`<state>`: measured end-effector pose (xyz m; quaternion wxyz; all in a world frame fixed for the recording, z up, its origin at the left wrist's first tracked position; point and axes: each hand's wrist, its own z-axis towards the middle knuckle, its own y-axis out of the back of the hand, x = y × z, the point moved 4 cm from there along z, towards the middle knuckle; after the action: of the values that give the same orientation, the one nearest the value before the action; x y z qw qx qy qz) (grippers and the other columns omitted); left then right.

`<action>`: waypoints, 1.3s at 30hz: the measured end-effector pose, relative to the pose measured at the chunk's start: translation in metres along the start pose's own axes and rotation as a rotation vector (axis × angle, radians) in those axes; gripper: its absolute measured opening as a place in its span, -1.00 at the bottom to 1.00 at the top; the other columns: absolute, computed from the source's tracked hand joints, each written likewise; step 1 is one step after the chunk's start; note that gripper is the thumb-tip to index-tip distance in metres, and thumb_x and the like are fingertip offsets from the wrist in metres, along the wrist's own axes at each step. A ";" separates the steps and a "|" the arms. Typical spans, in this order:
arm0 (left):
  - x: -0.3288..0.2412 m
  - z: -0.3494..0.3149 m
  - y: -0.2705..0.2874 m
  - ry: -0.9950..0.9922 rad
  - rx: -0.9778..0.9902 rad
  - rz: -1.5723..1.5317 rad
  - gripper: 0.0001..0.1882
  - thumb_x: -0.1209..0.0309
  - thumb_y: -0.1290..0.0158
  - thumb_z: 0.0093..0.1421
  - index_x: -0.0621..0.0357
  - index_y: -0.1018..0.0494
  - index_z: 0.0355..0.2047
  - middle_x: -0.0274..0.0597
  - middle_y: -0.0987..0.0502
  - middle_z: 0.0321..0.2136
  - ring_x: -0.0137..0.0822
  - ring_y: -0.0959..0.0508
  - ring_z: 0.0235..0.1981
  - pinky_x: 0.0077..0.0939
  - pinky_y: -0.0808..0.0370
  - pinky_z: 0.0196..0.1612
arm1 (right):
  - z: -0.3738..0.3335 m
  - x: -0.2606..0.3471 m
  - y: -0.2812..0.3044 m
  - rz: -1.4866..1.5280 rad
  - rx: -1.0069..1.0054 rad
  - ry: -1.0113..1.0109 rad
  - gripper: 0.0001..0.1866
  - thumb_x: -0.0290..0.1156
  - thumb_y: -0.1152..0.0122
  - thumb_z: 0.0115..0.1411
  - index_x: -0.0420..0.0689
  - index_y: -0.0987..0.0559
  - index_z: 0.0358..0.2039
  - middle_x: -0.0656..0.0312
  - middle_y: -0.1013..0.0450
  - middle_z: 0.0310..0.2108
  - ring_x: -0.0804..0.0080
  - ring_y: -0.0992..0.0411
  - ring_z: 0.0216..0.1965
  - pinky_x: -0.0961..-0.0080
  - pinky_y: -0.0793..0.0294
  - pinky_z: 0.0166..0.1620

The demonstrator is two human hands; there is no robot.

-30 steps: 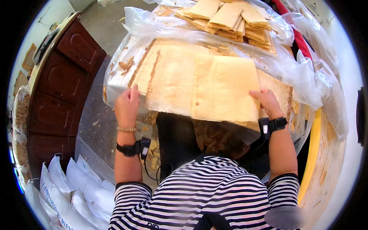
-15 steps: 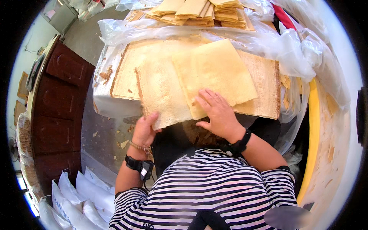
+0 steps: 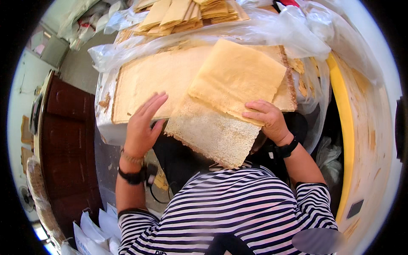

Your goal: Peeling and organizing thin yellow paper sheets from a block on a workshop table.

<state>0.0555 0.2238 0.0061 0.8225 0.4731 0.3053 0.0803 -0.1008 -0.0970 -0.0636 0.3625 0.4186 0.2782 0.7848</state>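
Note:
My right hand (image 3: pixel 268 120) grips the right edge of two overlapping thin sheets, fingers on top and thumb hidden underneath. The upper one is a smooth yellow sheet (image 3: pixel 238 78). Below it a paler, rough-textured sheet (image 3: pixel 216 135) with a ragged brown edge slants toward my striped shirt. My left hand (image 3: pixel 146 123) is raised beside the pale sheet's left corner, fingers stretched out, holding nothing. Beneath lies a wide, flat layer of similar yellow sheet (image 3: pixel 146 85) with crumbly brown edges, spread on the plastic-covered work surface.
Folded yellow sheets (image 3: pixel 170 15) are piled at the far side, with crumpled clear plastic (image 3: pixel 293 32) around them. A dark red-brown wooden cabinet (image 3: pixel 68 136) stands on the left. White sacks (image 3: pixel 91 229) lie at lower left. A yellow-edged board (image 3: pixel 342 127) runs along the right.
The pale sheet has swung rightward and toward me, under the yellow one. My left hand has let go of it and opened. My right hand has shifted right and now grips the sheets' edge.

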 end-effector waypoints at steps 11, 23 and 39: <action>0.005 0.042 -0.081 -0.465 0.270 0.242 -0.56 0.42 -0.06 0.17 -0.12 -0.50 0.09 -0.20 -0.41 0.24 -0.12 -0.38 0.27 -0.22 -0.37 0.19 | 0.001 -0.049 0.021 0.266 -0.024 -0.118 -0.50 -0.79 -0.10 -0.04 0.00 -0.72 -0.16 0.11 -0.57 -0.04 0.12 -0.47 0.07 0.34 -0.43 0.12; -0.025 -0.024 -0.060 -0.357 0.241 0.278 -0.62 0.44 -0.08 0.17 -0.10 -0.55 0.02 -0.24 -0.52 0.13 -0.19 -0.47 0.19 -0.21 -0.36 0.22 | 0.007 -0.019 0.007 -0.034 0.021 0.099 -0.69 -0.47 -0.28 0.03 0.01 -0.69 -0.16 0.15 -0.56 -0.05 0.13 -0.50 0.00 0.34 -0.49 0.08; 0.031 0.053 -0.094 0.438 0.244 -0.561 -0.67 0.37 -0.18 0.21 0.34 -0.54 -0.08 -0.03 -0.66 -0.22 -0.18 -0.66 -0.21 -0.41 -0.55 -0.15 | 0.024 -0.066 0.000 0.277 0.121 -0.832 -0.53 -0.09 -0.37 0.15 -0.34 -0.63 -0.29 -0.11 -0.56 -0.39 0.07 -0.53 -0.38 0.33 -0.48 -0.32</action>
<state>0.0967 0.1473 -0.0655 0.6655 0.4370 0.5990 -0.0857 -0.0543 -0.1470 -0.0815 0.3099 0.7528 0.0954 0.5728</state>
